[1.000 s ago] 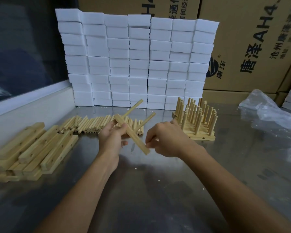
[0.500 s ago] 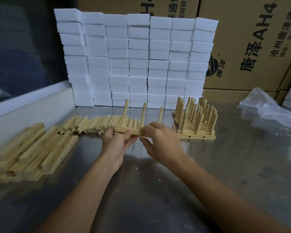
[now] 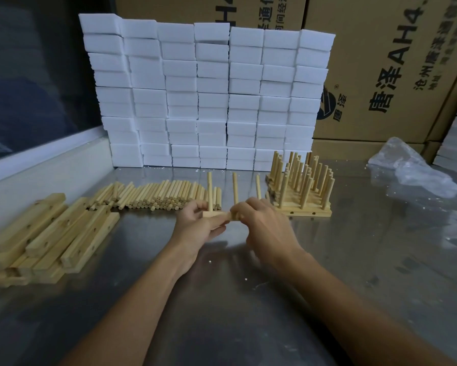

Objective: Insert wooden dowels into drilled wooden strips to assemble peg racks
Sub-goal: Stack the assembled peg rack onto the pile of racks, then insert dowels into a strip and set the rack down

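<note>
Both hands, left (image 3: 195,228) and right (image 3: 264,228), grip strip (image 3: 214,214) just above tabletop (image 3: 354,260). Strip now level, three dowels (image 3: 234,191) upright, no longer tilted; rack looks complete, ready for finished stack (image 3: 301,191).

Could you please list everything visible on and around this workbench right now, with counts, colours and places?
peg rack in hand: one, pale wood, three dowels upright, centre
loose dowels: many, pale wood, row behind the hands
drilled strips: a pile, pale wood, left
finished racks: a stack, pale wood, right of centre
foam blocks: many, white, stacked wall at back
cartons: several, brown, behind
plastic bag: one, clear, far right
table: one, steel grey
left hand: holds the strip
right hand: holds the strip
</note>
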`<action>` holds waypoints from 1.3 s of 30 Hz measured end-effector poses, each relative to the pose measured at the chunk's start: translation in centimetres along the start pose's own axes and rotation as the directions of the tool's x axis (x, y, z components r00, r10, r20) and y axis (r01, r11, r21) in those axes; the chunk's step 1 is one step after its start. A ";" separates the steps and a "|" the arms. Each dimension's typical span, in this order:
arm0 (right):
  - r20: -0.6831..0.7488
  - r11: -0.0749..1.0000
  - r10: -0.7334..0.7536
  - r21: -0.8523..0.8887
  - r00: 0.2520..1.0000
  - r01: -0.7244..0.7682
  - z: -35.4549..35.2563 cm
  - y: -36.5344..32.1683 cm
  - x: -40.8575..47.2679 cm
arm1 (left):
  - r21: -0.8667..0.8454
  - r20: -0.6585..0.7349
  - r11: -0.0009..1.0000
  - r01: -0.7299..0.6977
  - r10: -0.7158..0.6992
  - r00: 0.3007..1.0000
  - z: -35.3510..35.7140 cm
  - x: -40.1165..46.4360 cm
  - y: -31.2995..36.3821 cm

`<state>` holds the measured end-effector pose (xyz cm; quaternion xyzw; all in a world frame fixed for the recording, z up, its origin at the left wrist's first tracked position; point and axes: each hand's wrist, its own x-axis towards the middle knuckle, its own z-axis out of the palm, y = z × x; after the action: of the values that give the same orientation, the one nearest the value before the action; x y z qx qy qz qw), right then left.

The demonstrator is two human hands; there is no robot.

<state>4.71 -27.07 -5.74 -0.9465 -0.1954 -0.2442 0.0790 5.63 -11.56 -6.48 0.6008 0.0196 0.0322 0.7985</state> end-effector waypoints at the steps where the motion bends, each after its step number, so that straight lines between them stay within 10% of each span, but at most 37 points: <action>1: 0.005 1.000 0.020 -0.003 1.000 -0.020 -0.1 0.5 -0.2 | 0.045 -0.006 0.999 -0.005 0.005 1.000 0.0 0.0 0.0; 19: -0.018 0.896 0.444 0.022 0.896 -0.444 -0.1 6.9 -1.6 | 0.046 -0.314 0.998 -0.030 0.043 0.949 -2.7 1.2 1.0; 29: 0.021 0.839 0.543 0.022 0.839 -0.543 -0.1 7.5 -1.6 | 0.355 -0.435 0.934 -0.043 0.206 0.876 -4.6 2.4 0.9; 32: 0.006 0.843 0.538 -0.018 0.843 -0.538 -0.1 7.3 -1.6 | 0.584 -0.467 0.811 -0.031 0.367 0.804 -5.3 2.1 1.3; 35: 0.012 0.840 0.542 -0.047 0.841 -0.541 0.0 7.2 -1.6 | 0.876 -0.399 0.471 0.102 0.591 0.701 -5.9 1.5 1.7; 39: -0.026 0.834 0.551 -0.010 0.834 -0.552 -0.2 7.2 -1.7 | 0.919 -0.386 0.188 0.346 0.606 0.696 -6.4 0.9 2.0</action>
<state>6.19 -34.24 -6.85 -0.9606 0.0885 -0.2233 0.1399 6.01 -4.83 -6.32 0.8963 0.2770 0.3134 0.1473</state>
